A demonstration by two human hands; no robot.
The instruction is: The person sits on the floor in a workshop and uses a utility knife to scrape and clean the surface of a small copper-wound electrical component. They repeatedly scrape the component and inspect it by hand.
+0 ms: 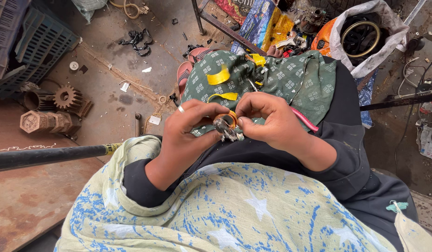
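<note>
I observe my left hand [190, 128] and right hand [267, 119] close together, both pinching a small orange-ringed metal part [226, 125] between their fingertips. Green patterned cloth [290, 79] lies just beyond them; pink-handled pliers [304, 119] sit under the right hand.

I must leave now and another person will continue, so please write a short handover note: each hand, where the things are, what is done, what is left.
Left hand: closed on the small metal part with the orange ring, held over the lap; a ring is on one finger.
Right hand: pinches the same part from the other side.
Things: green patterned cloth lies over the knees with yellow tape pieces on it; a pink-handled tool lies on the cloth, partly hidden by the right hand.
Done: orange ring sits on the part.
Left: cannot tell; the part is mostly hidden by fingers.
</note>
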